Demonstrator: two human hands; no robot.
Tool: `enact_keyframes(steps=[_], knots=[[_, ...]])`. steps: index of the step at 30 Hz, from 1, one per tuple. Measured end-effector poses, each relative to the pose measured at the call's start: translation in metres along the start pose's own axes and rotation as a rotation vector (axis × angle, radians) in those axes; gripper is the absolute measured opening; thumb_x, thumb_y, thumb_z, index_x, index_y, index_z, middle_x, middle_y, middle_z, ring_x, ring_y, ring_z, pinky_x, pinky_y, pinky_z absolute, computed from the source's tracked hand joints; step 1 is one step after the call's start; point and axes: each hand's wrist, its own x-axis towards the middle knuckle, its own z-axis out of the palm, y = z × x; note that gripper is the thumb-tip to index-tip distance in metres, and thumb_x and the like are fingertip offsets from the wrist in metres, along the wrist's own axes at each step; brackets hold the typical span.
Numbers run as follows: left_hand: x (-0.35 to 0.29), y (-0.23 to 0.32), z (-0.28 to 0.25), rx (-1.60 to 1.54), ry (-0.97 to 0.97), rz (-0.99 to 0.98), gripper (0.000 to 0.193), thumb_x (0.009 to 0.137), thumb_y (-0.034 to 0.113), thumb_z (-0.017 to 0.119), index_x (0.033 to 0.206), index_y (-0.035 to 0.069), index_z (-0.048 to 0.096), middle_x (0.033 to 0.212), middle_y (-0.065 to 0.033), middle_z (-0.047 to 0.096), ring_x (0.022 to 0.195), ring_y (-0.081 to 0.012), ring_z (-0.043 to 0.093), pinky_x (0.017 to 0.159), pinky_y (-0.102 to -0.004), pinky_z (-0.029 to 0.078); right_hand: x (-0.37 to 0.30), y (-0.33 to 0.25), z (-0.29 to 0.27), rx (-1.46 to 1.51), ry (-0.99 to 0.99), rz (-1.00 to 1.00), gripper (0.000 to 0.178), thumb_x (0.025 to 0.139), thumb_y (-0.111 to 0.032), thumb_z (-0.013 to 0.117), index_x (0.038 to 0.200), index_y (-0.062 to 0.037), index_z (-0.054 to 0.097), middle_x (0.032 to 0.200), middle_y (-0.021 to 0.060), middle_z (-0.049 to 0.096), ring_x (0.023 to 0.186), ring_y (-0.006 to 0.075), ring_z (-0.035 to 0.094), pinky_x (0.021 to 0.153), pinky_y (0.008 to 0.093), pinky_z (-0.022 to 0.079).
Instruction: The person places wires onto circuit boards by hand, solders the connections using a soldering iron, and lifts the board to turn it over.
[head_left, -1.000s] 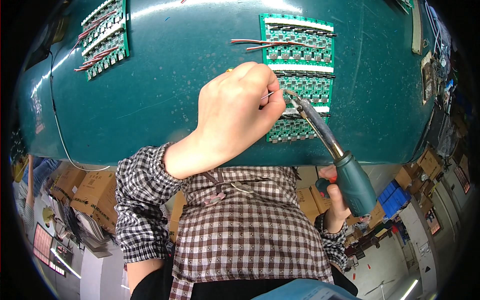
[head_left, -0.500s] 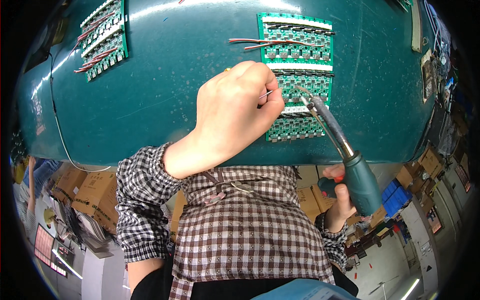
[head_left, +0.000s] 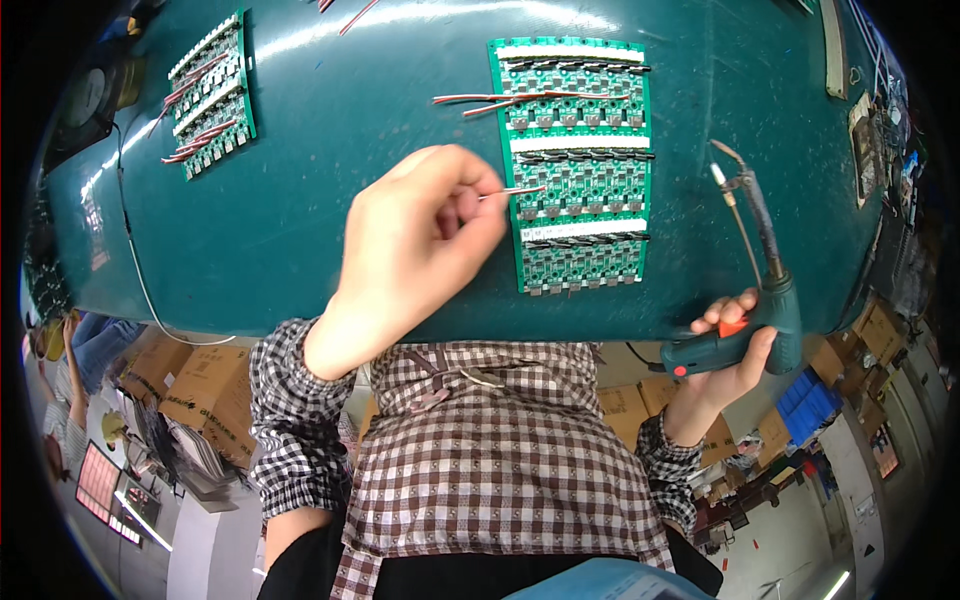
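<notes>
A green circuit board panel (head_left: 580,214) with rows of small parts, white strips and black wires lies on the table. My left hand (head_left: 425,225) is at its left edge, thumb and forefinger pinched on a thin wire (head_left: 522,190) whose far end reaches the panel's middle section. Red and white wires (head_left: 530,98) stretch across the upper section and stick out past its left side. To the right of the panel, my right hand (head_left: 735,350) grips a dark green soldering gun (head_left: 788,318) with a red trigger. Its bent tip points up and away, apart from the panel.
The dark green table (head_left: 330,190) has a curved near edge by my apron. Another wired circuit board panel (head_left: 212,95) lies at the far left, near a white cable (head_left: 135,265). Cardboard boxes (head_left: 205,385) stand on the floor to the left; blue bins (head_left: 808,405) are on the right.
The soldering gun has moved away from the panel, right and up, and is turned more upright. My left hand has shifted left with the wire, which now shows more of its length.
</notes>
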Motion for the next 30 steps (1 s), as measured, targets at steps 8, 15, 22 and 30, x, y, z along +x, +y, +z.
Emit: enact_keyframes(steps=[8,15,22,30], knots=[[0.032,-0.009,-0.052,0.275,0.336,0.159,0.018,0.085,0.005,0.072,0.102,0.003,0.066,0.091,-0.0023,0.066,0.074,-0.0103,0.06,0.064,-0.0239,0.048,0.024,0.002,-0.02,0.188,-0.04,-0.008,0.047,0.101,-0.043,0.054,0.118,0.0005,0.049,0.093,0.0094,0.06,0.087,0.0216,0.062,0.071,0.033,0.061],[0.08,-0.04,-0.059,0.451,0.434,0.028,0.02,0.087,0.023,0.076,0.092,0.006,0.068,0.078,-0.0028,0.062,0.069,-0.0118,0.057,0.065,-0.0279,0.048,0.018,0.013,-0.021,0.139,-0.05,-0.061,0.047,0.1,-0.043,0.056,0.119,-0.0001,0.048,0.093,0.009,0.06,0.084,0.0219,0.06,0.068,0.0333,0.056],[0.075,-0.031,-0.065,0.343,0.476,0.112,0.015,0.089,0.017,0.073,0.094,0.006,0.065,0.076,-0.001,0.058,0.064,-0.009,0.052,0.06,-0.0261,0.046,0.02,0.01,-0.019,0.142,-0.042,-0.036,0.041,0.102,-0.038,0.055,0.119,-0.0017,0.049,0.095,0.0097,0.064,0.088,0.0198,0.063,0.07,0.031,0.057],[0.066,-0.043,-0.062,0.302,0.518,0.269,0.012,0.085,0.012,0.069,0.097,0.007,0.067,0.091,-0.0129,0.067,0.082,-0.0308,0.066,0.074,-0.0405,0.054,0.016,0.003,0.0,-0.034,0.186,-0.034,0.039,0.097,-0.042,0.062,0.11,-0.0058,0.058,0.088,-0.001,0.057,0.079,0.0113,0.052,0.067,0.0254,0.039]])
